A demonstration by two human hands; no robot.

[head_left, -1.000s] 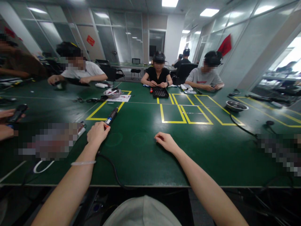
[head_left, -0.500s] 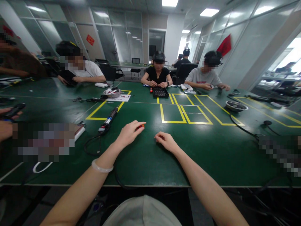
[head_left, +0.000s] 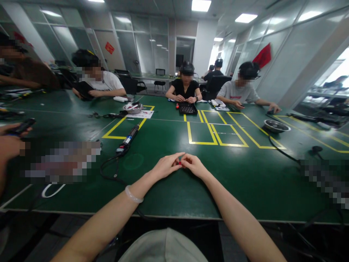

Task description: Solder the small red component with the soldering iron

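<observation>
My left hand [head_left: 165,166] and my right hand [head_left: 193,164] meet fingertip to fingertip just above the green table [head_left: 169,200]. Between them shows a small red thing [head_left: 180,163], mostly covered by fingers, so its kind cannot be told. The left thumb and fingers close around it from one side. From the other side, the right hand pinches at the same spot. A pale bangle circles my left wrist. Left of my hands lies an electric screwdriver [head_left: 128,139] with a black cable.
Yellow tape outlines [head_left: 203,142] mark the table ahead. A metal bowl [head_left: 276,126] sits at the right, another bowl [head_left: 133,107] on paper at the left. A black tray [head_left: 188,108] lies before a person opposite. Other people sit around; a co-worker's hand [head_left: 12,142] holds a dark tool.
My left hand has come right and nearer with the small red thing. The right hand's fingertips have closed in on it, so both hands now touch.
</observation>
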